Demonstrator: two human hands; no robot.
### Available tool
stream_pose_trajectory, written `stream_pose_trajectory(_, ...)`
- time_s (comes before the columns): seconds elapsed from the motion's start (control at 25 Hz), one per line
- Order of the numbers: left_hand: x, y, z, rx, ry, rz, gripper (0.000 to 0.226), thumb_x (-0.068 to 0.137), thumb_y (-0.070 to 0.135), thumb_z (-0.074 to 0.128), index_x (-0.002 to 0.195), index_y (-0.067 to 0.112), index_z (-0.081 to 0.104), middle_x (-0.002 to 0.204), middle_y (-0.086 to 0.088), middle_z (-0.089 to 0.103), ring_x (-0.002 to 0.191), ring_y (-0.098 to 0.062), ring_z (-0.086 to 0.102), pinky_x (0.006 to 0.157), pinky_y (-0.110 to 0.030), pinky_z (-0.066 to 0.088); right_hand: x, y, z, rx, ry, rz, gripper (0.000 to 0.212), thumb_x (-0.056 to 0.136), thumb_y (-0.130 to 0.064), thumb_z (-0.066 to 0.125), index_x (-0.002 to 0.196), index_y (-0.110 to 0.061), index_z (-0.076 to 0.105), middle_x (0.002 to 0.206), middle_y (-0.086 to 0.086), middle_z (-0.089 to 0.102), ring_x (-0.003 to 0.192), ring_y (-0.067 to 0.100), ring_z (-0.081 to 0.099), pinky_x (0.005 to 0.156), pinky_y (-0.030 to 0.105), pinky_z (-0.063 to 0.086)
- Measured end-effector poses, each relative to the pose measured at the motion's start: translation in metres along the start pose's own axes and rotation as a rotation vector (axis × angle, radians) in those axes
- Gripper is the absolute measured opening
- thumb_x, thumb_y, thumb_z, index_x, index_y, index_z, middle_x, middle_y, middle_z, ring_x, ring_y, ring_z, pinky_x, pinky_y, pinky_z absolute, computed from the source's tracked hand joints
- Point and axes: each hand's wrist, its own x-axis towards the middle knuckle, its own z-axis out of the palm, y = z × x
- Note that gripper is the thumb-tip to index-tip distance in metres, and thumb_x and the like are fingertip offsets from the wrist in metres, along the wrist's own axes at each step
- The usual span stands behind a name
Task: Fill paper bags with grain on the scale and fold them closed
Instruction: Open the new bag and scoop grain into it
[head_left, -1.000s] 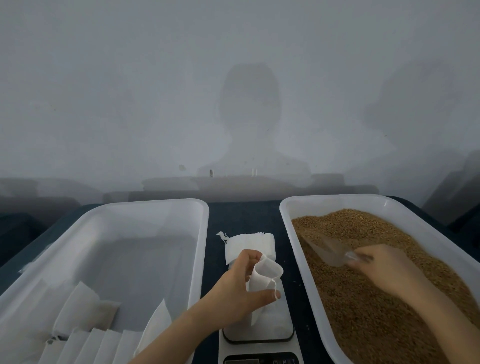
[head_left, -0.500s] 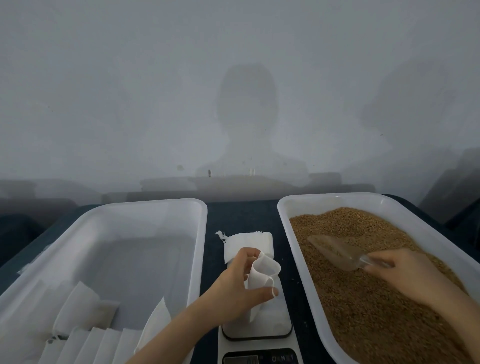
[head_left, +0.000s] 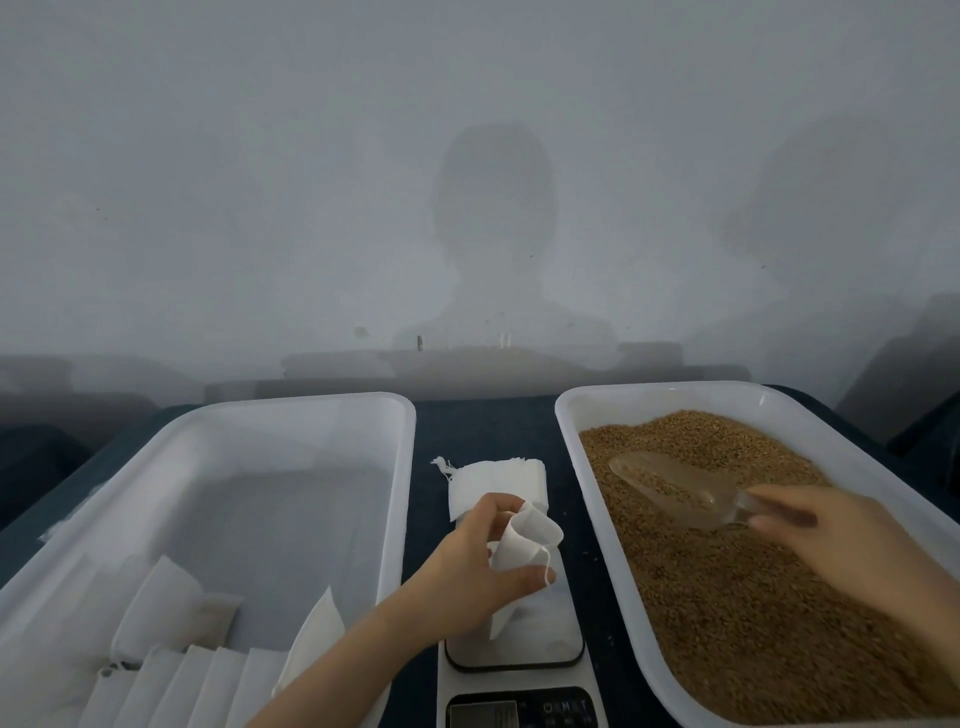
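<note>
scale (head_left: 513, 644) between tubs, grain (head_left: 737, 597) right

Single head-worn wide-angle cam, close above the scale (head_left: 540, 639), facing forward and down; left tub (head_left: 291, 406) and grain tub (head_left: 675, 391) flank centre; wall (head_left: 260, 182) fills the upper frame.

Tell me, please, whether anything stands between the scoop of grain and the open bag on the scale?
Only the left wall of the grain tray lies between the scoop in the right hand and the bag, which the left hand holds open on the scale. Above that rim, nothing visible blocks the way.
</note>
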Motion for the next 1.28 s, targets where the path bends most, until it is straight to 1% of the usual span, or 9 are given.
stream_pose_trajectory(0.08,0.0,0.0,0.0,0.008,0.002,-0.005,0.055,0.08,0.042,0.072,0.121,0.042,0.035,0.121,0.016,0.054,0.105,-0.01,0.058,0.095,-0.03,0.05,-0.002,-0.008,-0.006,0.026,0.032,-0.075,0.032,0.083,-0.031,0.065,0.111,-0.046,0.058,0.084,-0.032,0.055,0.078,-0.004,0.057,0.067,0.017,0.042)
stream_pose_trajectory(0.16,0.0,-0.001,0.0,0.008,0.01,-0.004,0.055,0.08,0.043,0.072,0.122,0.042,0.036,0.12,0.016,0.054,0.104,-0.009,0.059,0.094,-0.029,0.051,-0.006,-0.021,-0.012,0.052,0.021,-0.164,0.036,0.082,-0.028,0.066,0.106,-0.052,0.054,0.088,-0.034,0.057,0.082,-0.005,0.057,0.068,0.015,0.041)
stream_pose_trajectory(0.36,-0.001,0.0,-0.001,-0.006,0.026,0.005,0.05,0.077,0.045,0.073,0.111,0.05,0.037,0.111,0.022,0.054,0.098,-0.003,0.059,0.077,-0.014,0.05,-0.013,-0.047,-0.017,0.06,-0.016,-0.288,0.044,0.078,-0.023,0.069,0.102,-0.057,0.055,0.091,-0.031,0.065,0.091,-0.001,0.061,0.086,0.029,0.05)
stream_pose_trajectory(0.44,-0.001,0.0,-0.001,-0.01,0.03,0.005,0.05,0.076,0.045,0.074,0.11,0.05,0.037,0.111,0.022,0.054,0.098,-0.002,0.059,0.073,-0.011,0.049,-0.012,-0.053,-0.016,0.042,-0.014,-0.325,0.04,0.078,-0.027,0.068,0.106,-0.054,0.057,0.094,-0.036,0.063,0.095,-0.006,0.058,0.095,0.035,0.045)
stream_pose_trajectory(0.52,-0.001,-0.001,-0.001,-0.019,0.039,0.007,0.052,0.075,0.045,0.075,0.113,0.048,0.04,0.113,0.02,0.056,0.099,-0.004,0.059,0.078,-0.014,0.05,-0.01,-0.055,-0.015,-0.034,-0.004,-0.341,0.038,0.081,-0.033,0.065,0.112,-0.054,0.056,0.097,-0.039,0.059,0.1,-0.01,0.051,0.104,0.039,0.035)
stream_pose_trajectory(0.6,0.0,-0.002,0.0,-0.035,0.049,0.005,0.052,0.073,0.044,0.076,0.114,0.045,0.043,0.115,0.017,0.058,0.1,-0.005,0.06,0.084,-0.019,0.052,-0.01,-0.057,-0.015,-0.123,0.012,-0.352,0.038,0.083,-0.038,0.063,0.116,-0.055,0.053,0.101,-0.042,0.054,0.104,-0.012,0.044,0.107,0.036,0.026)
stream_pose_trajectory(0.84,0.001,-0.003,0.001,-0.025,0.031,-0.007,0.051,0.073,0.043,0.076,0.113,0.04,0.046,0.115,0.016,0.058,0.101,-0.009,0.059,0.089,-0.027,0.053,-0.007,-0.064,-0.016,-0.215,0.023,-0.402,0.035,0.085,-0.043,0.058,0.113,-0.06,0.046,0.1,-0.045,0.049,0.106,-0.014,0.037,0.102,0.024,0.013)
stream_pose_trajectory(1.08,0.001,-0.001,0.0,0.003,0.016,0.028,0.05,0.076,0.039,0.077,0.113,0.042,0.043,0.116,0.018,0.055,0.102,-0.003,0.056,0.081,-0.011,0.047,-0.003,-0.072,-0.019,-0.235,0.044,-0.458,0.031,0.085,-0.045,0.058,0.112,-0.058,0.052,0.097,-0.04,0.053,0.102,-0.018,0.036,0.093,0.018,0.01)
stream_pose_trajectory(1.28,0.0,-0.001,0.001,0.009,0.027,0.037,0.053,0.075,0.04,0.078,0.116,0.037,0.045,0.115,0.018,0.056,0.102,-0.005,0.057,0.085,-0.015,0.05,-0.003,-0.082,-0.017,-0.298,0.03,-0.449,0.031,0.088,-0.048,0.053,0.118,-0.055,0.05,0.094,-0.037,0.052,0.098,-0.014,0.038,0.097,0.021,0.01)
